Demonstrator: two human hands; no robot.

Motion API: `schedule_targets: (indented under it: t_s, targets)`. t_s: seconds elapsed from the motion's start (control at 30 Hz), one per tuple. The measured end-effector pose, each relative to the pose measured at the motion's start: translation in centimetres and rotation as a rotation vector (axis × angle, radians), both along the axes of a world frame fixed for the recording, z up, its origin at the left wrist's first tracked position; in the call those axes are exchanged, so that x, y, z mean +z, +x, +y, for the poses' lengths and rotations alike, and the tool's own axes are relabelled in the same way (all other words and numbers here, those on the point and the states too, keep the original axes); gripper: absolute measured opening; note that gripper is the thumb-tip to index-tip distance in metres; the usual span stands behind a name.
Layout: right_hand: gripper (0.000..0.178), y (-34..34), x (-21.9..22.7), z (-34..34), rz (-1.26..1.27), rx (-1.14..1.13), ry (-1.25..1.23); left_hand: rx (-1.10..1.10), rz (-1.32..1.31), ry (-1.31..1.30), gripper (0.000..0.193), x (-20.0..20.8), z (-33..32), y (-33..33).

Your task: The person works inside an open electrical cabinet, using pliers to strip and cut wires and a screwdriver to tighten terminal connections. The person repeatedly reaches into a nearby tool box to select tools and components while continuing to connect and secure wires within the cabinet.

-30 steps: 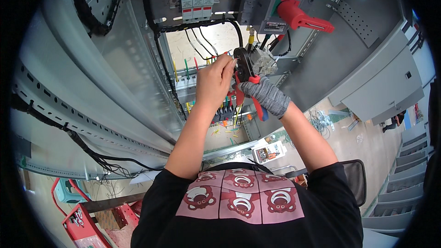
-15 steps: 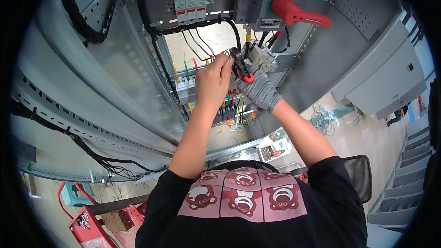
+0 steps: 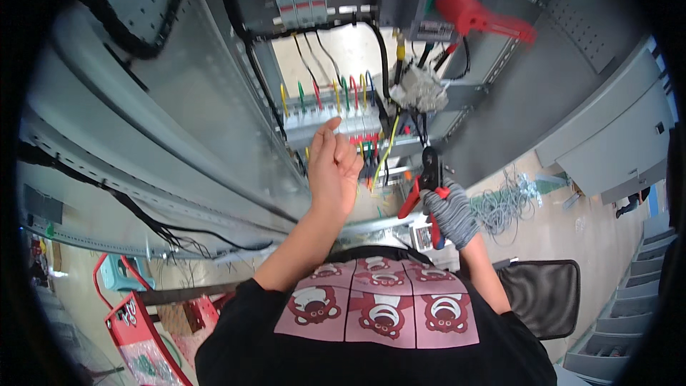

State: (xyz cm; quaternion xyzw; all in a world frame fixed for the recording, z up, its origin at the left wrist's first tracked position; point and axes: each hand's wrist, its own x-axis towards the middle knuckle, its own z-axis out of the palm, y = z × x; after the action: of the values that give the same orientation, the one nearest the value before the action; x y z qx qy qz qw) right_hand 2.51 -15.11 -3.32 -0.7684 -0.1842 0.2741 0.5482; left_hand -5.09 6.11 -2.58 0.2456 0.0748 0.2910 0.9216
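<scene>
My bare left hand (image 3: 333, 171) is raised in front of a row of white circuit breakers (image 3: 332, 124). Its fingers are loosely curled and apart, with nothing visible between them. Short yellow, green, red and blue wires (image 3: 346, 91) loop from the top of that row. My right hand (image 3: 451, 216), in a grey knit glove, grips pliers (image 3: 430, 170) with a black head and red handles. The pliers are lower and to the right of the breakers, head upward and handles spread. A yellow-green wire (image 3: 390, 151) hangs loose between the two hands.
Above are white fuse holders (image 3: 303, 1) and a red rotary handle (image 3: 482, 14). A clear-covered part (image 3: 421, 89) hangs below that handle. Black cable bundles (image 3: 246, 86) run along the cabinet frame. Grey wire (image 3: 500, 211) lies coiled on the floor, near a black mesh chair back (image 3: 547, 297).
Both hands were together at the wires above the breakers. My right hand has pulled down and right with the pliers; my left hand has dropped lower. The camera view has shifted slightly.
</scene>
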Motion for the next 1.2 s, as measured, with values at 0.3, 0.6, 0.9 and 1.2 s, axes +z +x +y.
schedule_targets:
  t_s: [0.3,0.6,0.9,1.2]
  targets:
    - [0.047,-3.0,-2.0,-0.9,0.857,-0.036,0.853,-0.151,0.016,-0.499,0.031,-2.8,-2.3,-0.3]
    - [0.025,0.2,0.8,3.7,-0.888,0.123,0.243,-0.206,-0.091,-0.451,0.040,0.2,-5.1,-0.4]
    - [0.038,0.1,2.5,4.0,-0.953,0.392,-0.064,-0.204,-0.038,-0.249,0.050,-0.1,-6.6,-1.4]
    - [0.032,1.1,4.3,4.2,-1.111,0.493,0.003,-0.328,-0.113,-0.279,0.043,-1.5,-6.0,-0.3]
